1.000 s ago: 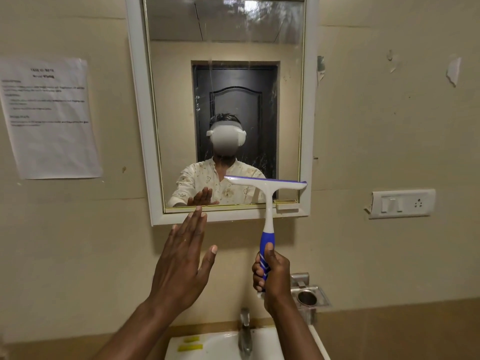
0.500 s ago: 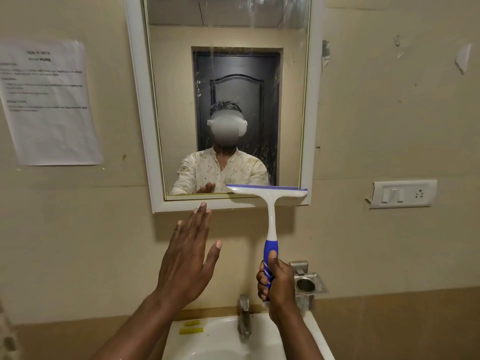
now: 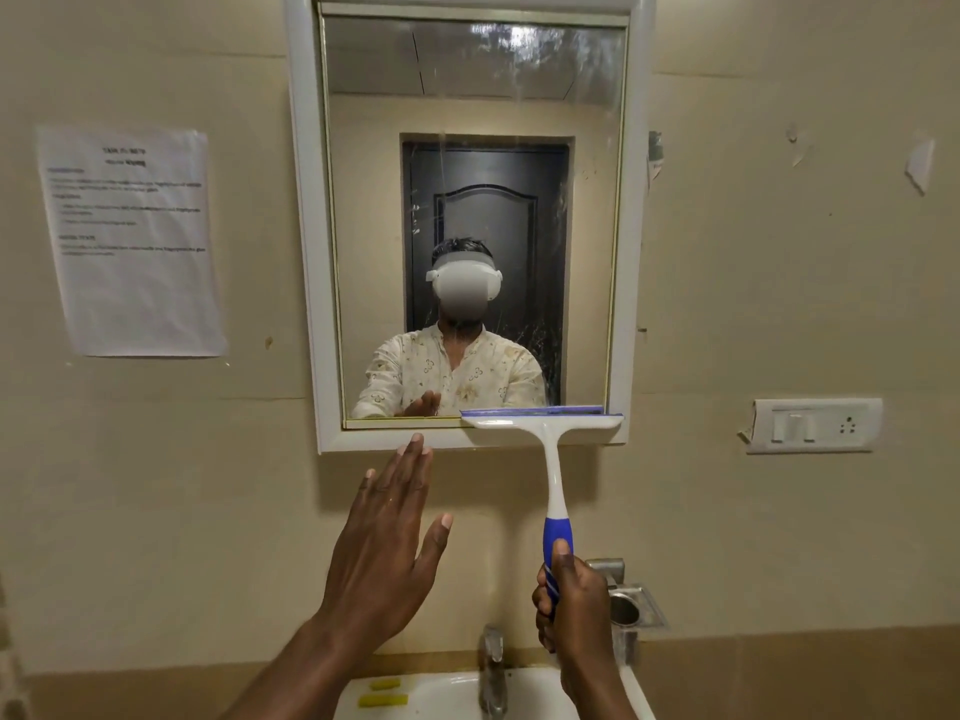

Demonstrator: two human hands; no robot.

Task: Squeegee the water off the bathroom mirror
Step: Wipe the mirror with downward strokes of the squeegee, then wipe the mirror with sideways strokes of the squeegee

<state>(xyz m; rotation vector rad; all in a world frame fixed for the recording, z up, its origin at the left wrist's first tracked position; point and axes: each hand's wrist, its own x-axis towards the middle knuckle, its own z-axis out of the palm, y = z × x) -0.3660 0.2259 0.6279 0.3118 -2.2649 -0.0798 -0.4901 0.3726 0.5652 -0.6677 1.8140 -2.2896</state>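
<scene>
A white-framed mirror [image 3: 306, 252] hangs on the beige wall, with water streaks on its upper right and right side. My right hand [image 3: 571, 605] grips the blue handle of a white squeegee [image 3: 553, 459]. The squeegee blade lies across the mirror's bottom right edge, over the lower frame. My left hand [image 3: 384, 543] is held flat and open below the mirror's bottom edge, fingertips near the frame, holding nothing.
A white sink [image 3: 441, 693] with a metal tap [image 3: 493, 672] sits below my hands. A metal holder [image 3: 631, 605] is fixed to the wall right of my right hand. A switch plate [image 3: 815, 426] is on the right, a paper notice [image 3: 130, 241] on the left.
The squeegee blade has slid down the right side of the glass to the mirror's bottom frame. My left hand stayed open below the mirror.
</scene>
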